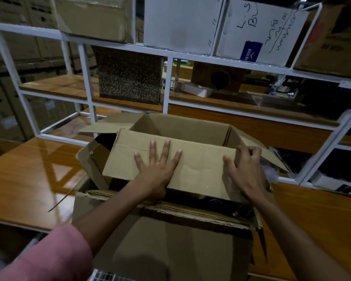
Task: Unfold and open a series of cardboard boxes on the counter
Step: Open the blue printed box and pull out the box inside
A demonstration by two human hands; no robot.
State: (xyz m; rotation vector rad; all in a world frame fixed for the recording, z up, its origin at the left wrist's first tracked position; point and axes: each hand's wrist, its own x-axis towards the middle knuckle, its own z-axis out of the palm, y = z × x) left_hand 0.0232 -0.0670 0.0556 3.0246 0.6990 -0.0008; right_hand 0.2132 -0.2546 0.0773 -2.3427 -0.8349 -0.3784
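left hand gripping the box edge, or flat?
No, it is flat: the left hand lies with fingers spread and straight, pressed on the near side panel of the open cardboard box, not curled round an edge.

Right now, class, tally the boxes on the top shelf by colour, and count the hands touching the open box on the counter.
Brown cardboard boxes on the top shelf: 2, left and right
White boxes on the top shelf: 2, plain and handwritten
Hands on the open cardboard box: 2, left hand, right hand
Total: 6

Head view, close, looking forward-down over counter (28,179).
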